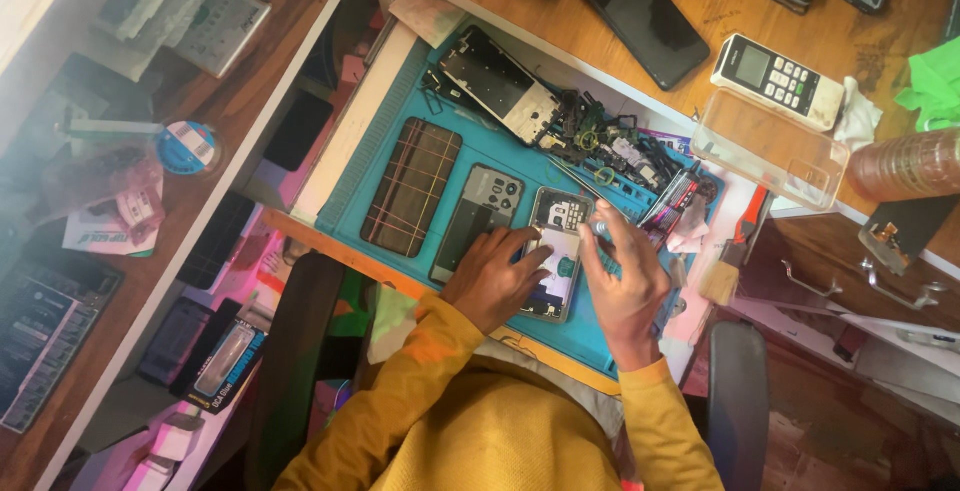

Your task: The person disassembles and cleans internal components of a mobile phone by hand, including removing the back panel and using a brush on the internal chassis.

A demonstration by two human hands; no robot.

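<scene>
Left hand [492, 276] flat on the opened phone [556, 251] — grip released, just pressing. Right hand [625, 276] at 3 o'clock, pinching a small tool [600, 231] — over the blue mat [520, 166], table centre.

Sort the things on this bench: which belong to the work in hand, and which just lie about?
In hand: opened phone under the left hand; tweezers by the right hand; blue mat.
Lying about: remote control; clear phone case; brush; black phone.
</scene>
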